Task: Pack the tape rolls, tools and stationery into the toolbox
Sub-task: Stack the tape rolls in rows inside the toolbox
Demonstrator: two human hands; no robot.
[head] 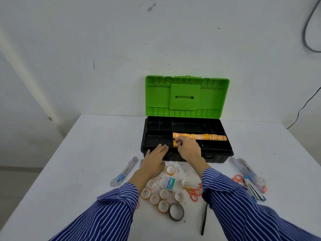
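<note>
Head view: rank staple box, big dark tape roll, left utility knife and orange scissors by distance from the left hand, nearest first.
From the left hand:
1. Staple box, just below and right of it.
2. Left utility knife, off to the left, and orange scissors, lower right: too close to call.
3. Big dark tape roll, near table edge, farthest.

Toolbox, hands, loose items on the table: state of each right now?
Toolbox: lid up, one tray slot filled with a row of tape rolls.
Right hand: pinching a tape roll in the tray.
Left hand: flat, on the box's front edge.
Loose tape rolls: unpacked.
Orange scissors: closed, unpacked.
</note>
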